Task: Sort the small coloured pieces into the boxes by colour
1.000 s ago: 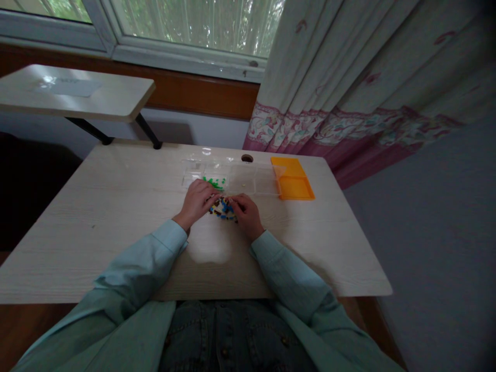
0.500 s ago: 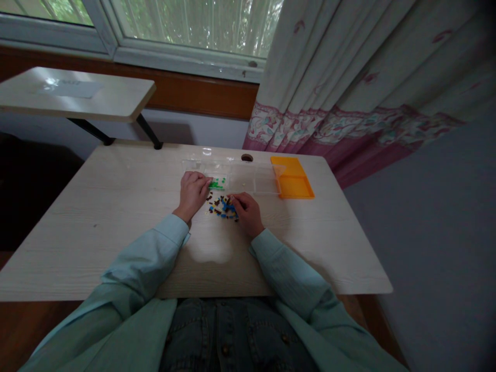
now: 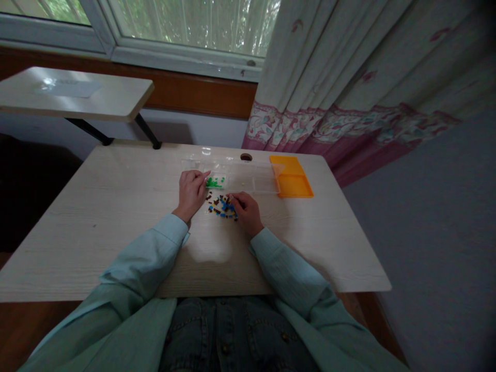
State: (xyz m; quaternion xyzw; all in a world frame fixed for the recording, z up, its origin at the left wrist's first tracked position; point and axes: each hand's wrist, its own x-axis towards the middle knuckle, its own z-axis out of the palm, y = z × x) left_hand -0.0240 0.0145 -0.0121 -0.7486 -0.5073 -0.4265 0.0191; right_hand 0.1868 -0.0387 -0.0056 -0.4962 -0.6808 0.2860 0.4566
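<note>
A small heap of tiny coloured pieces [image 3: 219, 205], blue, dark and yellow, lies on the pale wooden desk [image 3: 116, 217]. Behind it stands a clear compartment box [image 3: 251, 178] with green pieces [image 3: 214, 182] in one cell. My left hand [image 3: 191, 191] reaches over the box's near edge, its fingers pinched beside the green pieces; what they hold is too small to see. My right hand [image 3: 245, 208] rests on the right side of the heap with curled fingers touching the pieces.
An orange lid [image 3: 291, 178] lies open at the right end of the clear box. A cable hole [image 3: 245, 156] sits at the desk's far edge. A second small table [image 3: 77, 95] stands at the back left, below the window. Curtains hang at the right.
My left hand left the heap and moved up to the box cell with the green pieces. My right hand stayed on the heap.
</note>
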